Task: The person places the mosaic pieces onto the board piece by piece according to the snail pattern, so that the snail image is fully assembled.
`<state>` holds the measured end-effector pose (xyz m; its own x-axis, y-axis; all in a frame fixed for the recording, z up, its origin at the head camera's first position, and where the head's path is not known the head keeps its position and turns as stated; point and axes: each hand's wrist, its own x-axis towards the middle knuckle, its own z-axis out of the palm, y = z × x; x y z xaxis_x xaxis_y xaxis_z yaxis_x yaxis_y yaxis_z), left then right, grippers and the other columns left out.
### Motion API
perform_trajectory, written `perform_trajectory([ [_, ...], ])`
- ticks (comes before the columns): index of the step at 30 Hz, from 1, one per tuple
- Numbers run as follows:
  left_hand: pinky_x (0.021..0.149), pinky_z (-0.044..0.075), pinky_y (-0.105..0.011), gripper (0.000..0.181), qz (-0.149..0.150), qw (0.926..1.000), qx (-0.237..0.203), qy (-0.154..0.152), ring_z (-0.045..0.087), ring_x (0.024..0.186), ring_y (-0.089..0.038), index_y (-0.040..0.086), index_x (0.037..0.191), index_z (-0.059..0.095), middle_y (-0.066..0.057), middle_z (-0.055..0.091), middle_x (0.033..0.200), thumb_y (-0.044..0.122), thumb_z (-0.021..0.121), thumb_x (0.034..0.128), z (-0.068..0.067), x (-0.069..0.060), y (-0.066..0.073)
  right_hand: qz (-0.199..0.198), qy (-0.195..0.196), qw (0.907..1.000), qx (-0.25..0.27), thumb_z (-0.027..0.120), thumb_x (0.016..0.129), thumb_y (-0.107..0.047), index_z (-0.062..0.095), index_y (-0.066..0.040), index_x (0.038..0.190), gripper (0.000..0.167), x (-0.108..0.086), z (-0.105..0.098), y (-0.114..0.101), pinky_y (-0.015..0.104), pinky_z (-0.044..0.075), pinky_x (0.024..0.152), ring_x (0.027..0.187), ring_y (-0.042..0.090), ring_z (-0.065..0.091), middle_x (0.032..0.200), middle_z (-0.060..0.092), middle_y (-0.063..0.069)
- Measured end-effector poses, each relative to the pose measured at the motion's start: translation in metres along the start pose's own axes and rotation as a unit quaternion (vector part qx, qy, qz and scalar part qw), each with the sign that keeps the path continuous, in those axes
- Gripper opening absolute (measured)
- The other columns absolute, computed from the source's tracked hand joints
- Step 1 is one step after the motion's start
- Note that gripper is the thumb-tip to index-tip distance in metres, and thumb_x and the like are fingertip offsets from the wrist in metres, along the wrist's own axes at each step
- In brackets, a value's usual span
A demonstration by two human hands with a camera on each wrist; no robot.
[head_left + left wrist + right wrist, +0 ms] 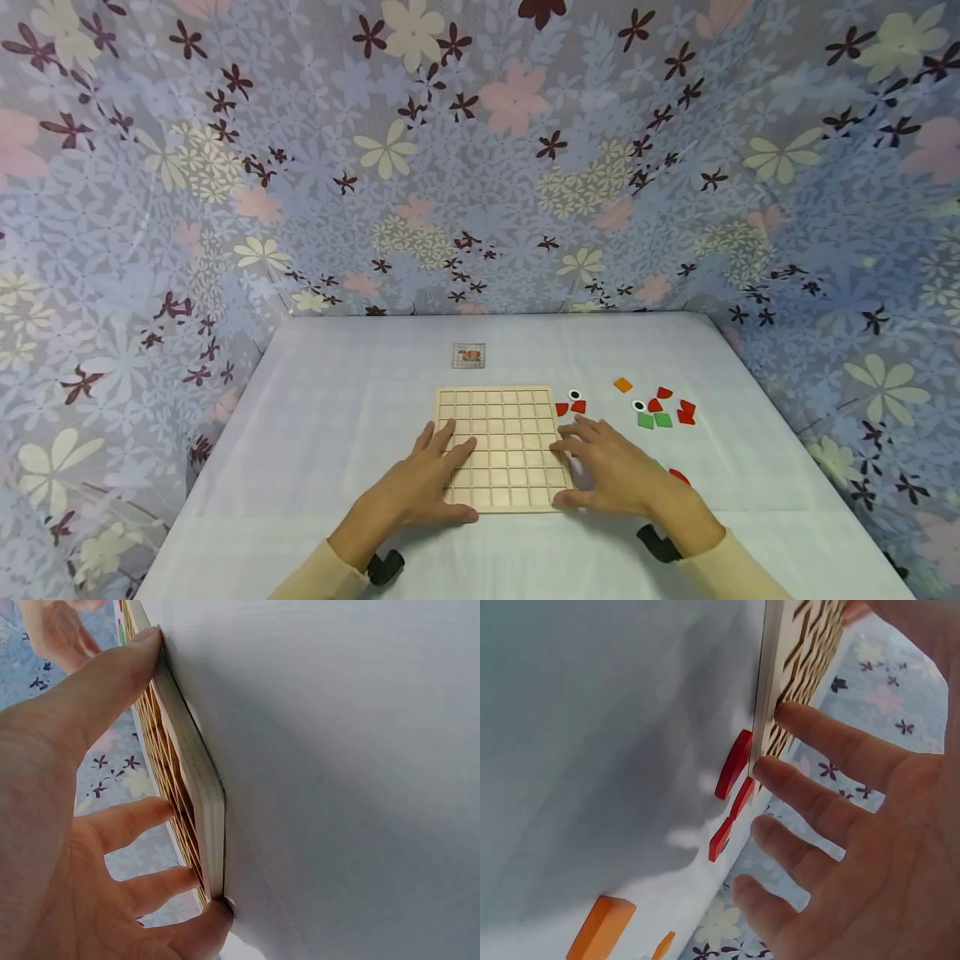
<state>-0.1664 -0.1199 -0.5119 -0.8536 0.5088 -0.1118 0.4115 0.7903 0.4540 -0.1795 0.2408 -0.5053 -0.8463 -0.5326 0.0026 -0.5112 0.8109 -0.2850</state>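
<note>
A pale wooden grid board (501, 450) with square cells lies flat on the white table between my hands. My left hand (422, 483) rests on its near left corner with fingers spread; in the left wrist view the thumb (112, 686) touches one edge and the little finger (206, 930) the other side. My right hand (618, 471) lies at the right edge, fingers spread and fairly straight. In the right wrist view, two fingertips (791, 716) touch the board's rim. Red pieces (735, 765) lie beside that edge, partly under the right hand.
Right of the board are scattered red pieces (664, 392), green pieces (663, 421), an orange square (623, 385) and white discs with black centres (639, 406). A small picture card (468, 356) lies behind the board. Flowered cloth (480, 208) surrounds the table (337, 367).
</note>
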Motion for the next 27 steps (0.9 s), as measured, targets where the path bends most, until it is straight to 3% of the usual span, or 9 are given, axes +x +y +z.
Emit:
perform_trajectory([
  [8,0.113,0.055,-0.087,0.111,0.003,0.9999,-0.012,-0.009,0.022,0.179,-0.058,0.016,0.178,0.049,-0.023,0.025,0.194,0.06,0.099,0.09,-0.004,0.001,-0.008,0.062,0.053,0.9947,0.062,0.087,0.107,-0.038,0.072,-0.011,0.156,0.058,0.018,-0.01,0.026,0.068,0.059,0.122,0.147,0.042,0.068,0.156,0.072,0.014],
  [14,0.123,0.054,-0.078,0.115,-0.01,0.9996,-0.024,-0.007,0.029,0.178,-0.053,0.015,0.178,0.05,-0.026,0.021,0.194,0.06,0.102,0.086,-0.005,-0.001,-0.017,0.081,0.103,0.9872,0.09,0.084,0.11,-0.023,0.075,-0.007,0.153,0.046,0.042,-0.013,0.056,0.059,0.066,0.104,0.121,0.036,0.075,0.137,0.078,0.015],
  [19,0.121,0.056,-0.076,0.116,-0.026,0.999,-0.033,-0.011,0.036,0.174,-0.057,0.018,0.178,0.051,-0.034,0.015,0.193,0.06,0.104,0.083,-0.006,-0.002,-0.02,0.105,0.105,0.9839,0.099,0.081,0.11,-0.016,0.08,-0.005,0.145,0.037,0.062,-0.01,0.074,0.048,0.067,0.093,0.104,0.026,0.074,0.121,0.079,0.014],
  [27,0.13,0.051,-0.072,0.111,-0.011,0.9988,-0.046,-0.013,0.034,0.175,-0.056,0.018,0.175,0.056,-0.036,0.017,0.191,0.054,0.106,0.0824,-0.008,-0.001,-0.022,0.124,0.083,0.9834,0.104,0.082,0.109,-0.015,0.086,-0.007,0.132,0.025,0.082,-0.005,0.087,0.043,0.065,0.086,0.094,0.021,0.072,0.109,0.081,0.011],
])
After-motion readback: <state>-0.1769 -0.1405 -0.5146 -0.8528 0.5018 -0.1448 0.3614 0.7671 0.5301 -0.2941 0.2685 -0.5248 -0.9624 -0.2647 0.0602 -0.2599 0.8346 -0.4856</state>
